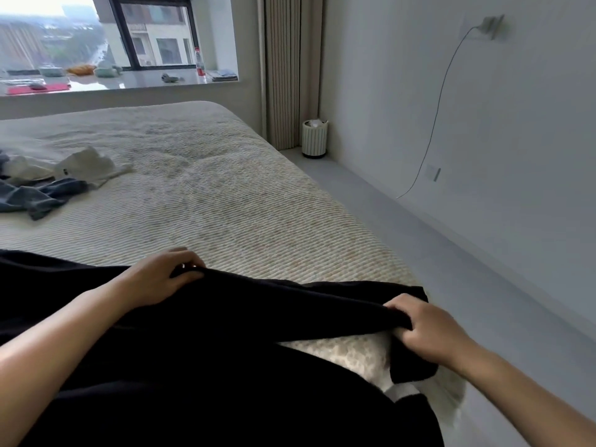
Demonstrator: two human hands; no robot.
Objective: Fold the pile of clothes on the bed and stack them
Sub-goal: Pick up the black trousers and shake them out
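Bed (pixel 225 201) by window; left hand (pixel 161 275) and right hand (pixel 429 330) each pinch an edge of black garment (pixel 258 317); unfolded clothes (pixel 48 182) far left.

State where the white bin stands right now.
In the head view, the bin stands on the floor in the far right corner, beside the curtain and beyond the bed.

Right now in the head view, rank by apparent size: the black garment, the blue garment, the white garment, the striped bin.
1. black garment, though nearness inflates it
2. blue garment and white garment, too alike to rank
3. striped bin
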